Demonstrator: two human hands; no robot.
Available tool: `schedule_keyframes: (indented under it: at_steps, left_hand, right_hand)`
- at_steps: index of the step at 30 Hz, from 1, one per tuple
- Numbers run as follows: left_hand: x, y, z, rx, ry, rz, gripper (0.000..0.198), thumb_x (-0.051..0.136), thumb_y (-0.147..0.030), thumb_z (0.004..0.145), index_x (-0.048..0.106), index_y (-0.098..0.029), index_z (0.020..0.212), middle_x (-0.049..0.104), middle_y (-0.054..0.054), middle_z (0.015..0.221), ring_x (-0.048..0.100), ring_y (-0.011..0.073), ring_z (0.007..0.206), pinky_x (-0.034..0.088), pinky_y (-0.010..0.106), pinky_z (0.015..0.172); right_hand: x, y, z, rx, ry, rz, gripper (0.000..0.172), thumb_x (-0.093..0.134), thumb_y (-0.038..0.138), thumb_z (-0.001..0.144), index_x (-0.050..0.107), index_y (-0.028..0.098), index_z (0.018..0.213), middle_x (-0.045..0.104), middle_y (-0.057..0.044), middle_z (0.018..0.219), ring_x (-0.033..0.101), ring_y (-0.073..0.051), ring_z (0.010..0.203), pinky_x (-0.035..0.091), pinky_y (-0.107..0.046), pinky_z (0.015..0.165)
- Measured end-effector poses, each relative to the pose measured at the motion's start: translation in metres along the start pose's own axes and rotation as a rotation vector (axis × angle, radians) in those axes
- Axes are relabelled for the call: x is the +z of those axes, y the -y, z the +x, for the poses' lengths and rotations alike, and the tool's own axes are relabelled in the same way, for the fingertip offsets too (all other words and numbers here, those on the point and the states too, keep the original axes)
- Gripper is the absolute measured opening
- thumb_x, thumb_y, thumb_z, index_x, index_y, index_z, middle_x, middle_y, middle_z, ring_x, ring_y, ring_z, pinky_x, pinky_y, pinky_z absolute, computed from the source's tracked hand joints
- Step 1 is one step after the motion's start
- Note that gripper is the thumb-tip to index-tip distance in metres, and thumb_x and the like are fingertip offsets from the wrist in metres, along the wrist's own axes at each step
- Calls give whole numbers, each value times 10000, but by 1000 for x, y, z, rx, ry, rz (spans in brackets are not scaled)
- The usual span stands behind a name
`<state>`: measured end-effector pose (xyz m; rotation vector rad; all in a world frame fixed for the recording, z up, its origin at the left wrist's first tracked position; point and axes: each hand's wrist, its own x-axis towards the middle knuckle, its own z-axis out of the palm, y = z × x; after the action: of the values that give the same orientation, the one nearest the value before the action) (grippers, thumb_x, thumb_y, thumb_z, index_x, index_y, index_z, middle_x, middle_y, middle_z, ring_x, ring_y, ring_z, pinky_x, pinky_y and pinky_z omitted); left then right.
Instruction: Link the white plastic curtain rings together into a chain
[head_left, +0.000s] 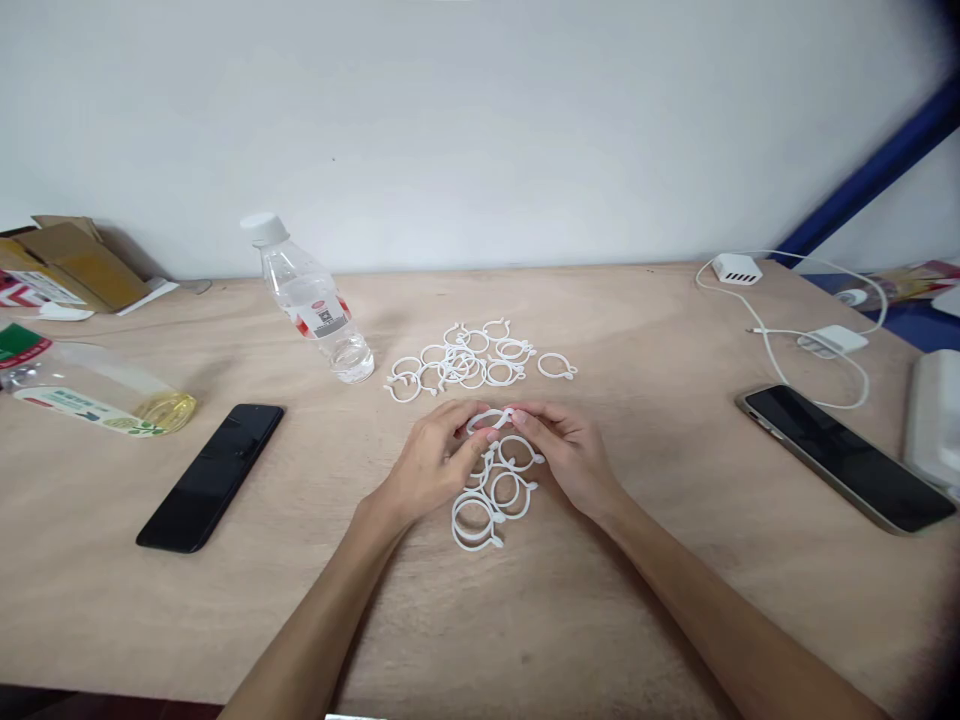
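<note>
While hands point(439, 465) pinch plastic ring point(491, 421), phones point(210, 478) apart

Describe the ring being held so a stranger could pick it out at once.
On the wooden table, find the left hand and right hand meeting. Between them is a white plastic ring, the only one held, above a small cluster of rings.

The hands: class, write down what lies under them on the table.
Under the left hand and right hand, white plastic rings lie on the wooden tabletop, some overlapping. Whatever lies directly beneath the hands is covered and cannot be seen.
</note>
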<state>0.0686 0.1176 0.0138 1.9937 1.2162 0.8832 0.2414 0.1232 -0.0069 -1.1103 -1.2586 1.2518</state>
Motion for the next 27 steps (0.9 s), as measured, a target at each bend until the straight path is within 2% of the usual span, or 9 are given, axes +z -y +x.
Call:
schedule_keyframes:
  at_steps: [6, 8, 11, 14, 17, 20, 24, 27]
  left_hand:
    - [-1, 3, 0, -21, 21, 63, 241, 514, -381, 904, 656, -188, 930, 646, 30, 836, 548, 162, 739, 435, 280, 663]
    - [0, 3, 0, -14, -9, 69, 233, 540, -385, 887, 658, -193, 946, 652, 33, 857, 561, 168, 765, 455, 293, 700]
    - [0, 6, 0, -3, -74, 45, 267, 568, -380, 865, 653, -200, 1043, 675, 55, 1002, 592, 194, 884, 475, 332, 813]
    - [-4, 17, 1, -57, -195, 70, 316, 479, -396, 911, 637, -196, 1098, 656, 77, 1121, 577, 219, 1027, 453, 372, 906]
    - [-6, 36, 3, -131, -335, 295, 366, 502, -406, 892, 602, -196, 1175, 619, 99, 1156, 524, 256, 1092, 398, 437, 975]
    - [-5, 51, 5, -161, -320, 529, 395, 548, -359, 858, 593, -220, 1225, 573, 113, 1218, 480, 303, 1119, 361, 493, 979]
    - [-3, 57, 5, -156, -289, 611, 279, 460, -244, 894, 684, -248, 1061, 644, 78, 1117, 509, 294, 1029, 377, 478, 901]
    - [-4, 55, 6, -135, -310, 598, 223, 483, -270, 890, 694, -232, 953, 664, 78, 1060, 496, 301, 1019, 369, 480, 902]
  right_hand:
    - [0, -6, -1, -13, -31, -76, 207, 660, 390, 772, 734, 197, 779, 751, -41, 792, 675, -208, 747, 532, -332, 692]
    - [0, -6, 0, -26, -19, -74, 206, 653, 385, 774, 730, 194, 762, 743, -38, 771, 667, -202, 734, 523, -321, 679]
    - [-1, -7, 1, -35, -32, -52, 195, 649, 369, 773, 728, 190, 781, 734, -35, 774, 660, -195, 740, 508, -312, 688]
    - [-2, -8, 2, -42, -79, -82, 168, 628, 331, 779, 719, 190, 779, 723, -33, 766, 649, -192, 731, 494, -312, 685]
    - [-2, -10, 2, -134, -11, -184, 140, 592, 223, 770, 713, 197, 704, 701, -32, 740, 634, -190, 744, 480, -314, 697]
    - [-1, -13, 1, -239, 60, -291, 145, 595, 149, 739, 726, 203, 706, 682, -35, 750, 618, -184, 753, 474, -308, 683]
    - [1, -16, 1, -247, -8, -342, 131, 612, 147, 735, 726, 197, 775, 670, -34, 777, 591, -161, 702, 464, -292, 642]
    - [1, -17, 2, -249, -43, -347, 119, 611, 160, 735, 718, 194, 778, 661, -30, 764, 572, -153, 679, 455, -292, 642]
